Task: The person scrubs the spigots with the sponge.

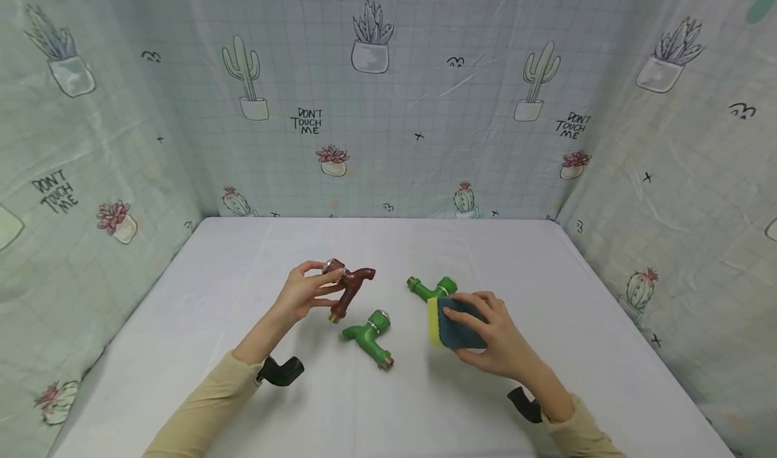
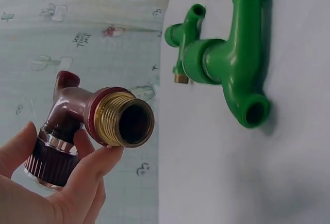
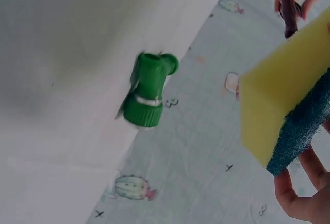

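Note:
My left hand (image 1: 309,289) holds a dark red faucet (image 1: 351,288) up off the table by its ribbed knob, thumb on one side and fingers on the other. In the left wrist view the faucet's brass threaded end (image 2: 126,121) faces the camera. My right hand (image 1: 494,333) grips a yellow sponge (image 1: 434,323) with a dark blue scouring side (image 1: 461,330), thumb and fingers around its edges. One green faucet (image 1: 369,338) lies on the table between the hands. Another green faucet (image 1: 434,288) lies farther back, partly behind the sponge.
A white table (image 1: 255,255) spreads under everything. Cloth walls (image 1: 394,100) printed with cactus pots stand behind it and on both sides. Black curved pieces (image 1: 282,371) show at the wrists, next to the beige sleeves (image 1: 209,404).

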`<state>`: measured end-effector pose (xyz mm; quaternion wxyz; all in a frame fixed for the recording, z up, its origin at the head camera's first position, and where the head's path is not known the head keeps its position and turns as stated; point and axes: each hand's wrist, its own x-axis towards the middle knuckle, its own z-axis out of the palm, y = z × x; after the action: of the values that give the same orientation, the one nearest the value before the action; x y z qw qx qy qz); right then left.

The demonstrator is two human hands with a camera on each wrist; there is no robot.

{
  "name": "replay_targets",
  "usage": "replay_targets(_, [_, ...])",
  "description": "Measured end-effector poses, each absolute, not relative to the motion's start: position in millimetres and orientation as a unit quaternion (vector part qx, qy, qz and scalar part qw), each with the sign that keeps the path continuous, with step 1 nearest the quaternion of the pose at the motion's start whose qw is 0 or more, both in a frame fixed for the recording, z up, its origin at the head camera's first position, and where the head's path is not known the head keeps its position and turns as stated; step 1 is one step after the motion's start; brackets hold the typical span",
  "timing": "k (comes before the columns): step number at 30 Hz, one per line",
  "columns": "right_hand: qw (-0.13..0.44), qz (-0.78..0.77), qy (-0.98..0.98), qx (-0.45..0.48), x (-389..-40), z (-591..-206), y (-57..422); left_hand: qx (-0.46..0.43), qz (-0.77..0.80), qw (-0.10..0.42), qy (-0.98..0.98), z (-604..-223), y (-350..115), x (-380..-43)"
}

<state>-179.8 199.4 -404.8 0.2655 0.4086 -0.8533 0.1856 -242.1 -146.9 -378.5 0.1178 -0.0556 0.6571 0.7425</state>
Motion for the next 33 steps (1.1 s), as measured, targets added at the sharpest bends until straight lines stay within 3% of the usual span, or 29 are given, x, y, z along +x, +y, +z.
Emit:
replay_targets(15, [0.278, 0.201, -0.868, 0.359, -185, -410, 232, -0.080, 0.612, 0.153, 0.772, -399, -182, -302])
replay_targets(23, [0.275, 0.211, -0.870, 0.352, -184, -411, 236, -0.083, 0.535, 0.216, 0.812, -407, -188, -330])
replay_targets(33, [0.269, 0.223, -0.875, 0.334, -187, -408, 233, -0.083, 0.482, 0.188, 0.852, -421, -179, -339])
